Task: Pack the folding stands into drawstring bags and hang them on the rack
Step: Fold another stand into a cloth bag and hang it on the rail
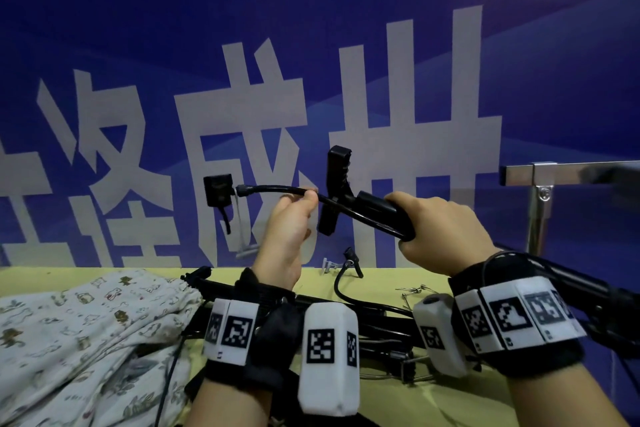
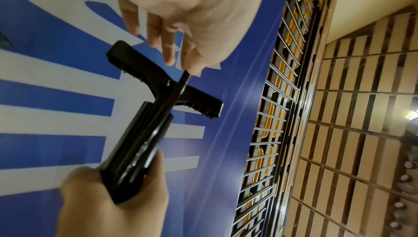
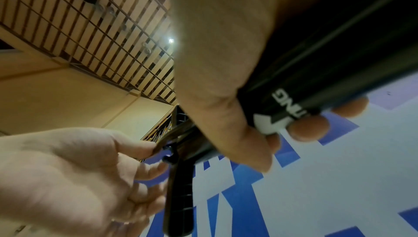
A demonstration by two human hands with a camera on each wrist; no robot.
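Right hand [image 1: 440, 229] wrapped round black folding stand [image 1: 381, 211], raised over table [image 1: 398, 399], long axis up-left; left hand [image 1: 287, 232] pinching its hose [image 1: 273, 189]. Patterned drawstring bag [image 1: 79, 333] lower left; metal rack [image 1: 540, 191] right.

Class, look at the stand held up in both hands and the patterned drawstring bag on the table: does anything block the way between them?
Nothing visible does. The stand is held in the air by the right hand and left hand; the patterned bag lies below-left on the table, with open air between. The bag's opening cannot be seen.
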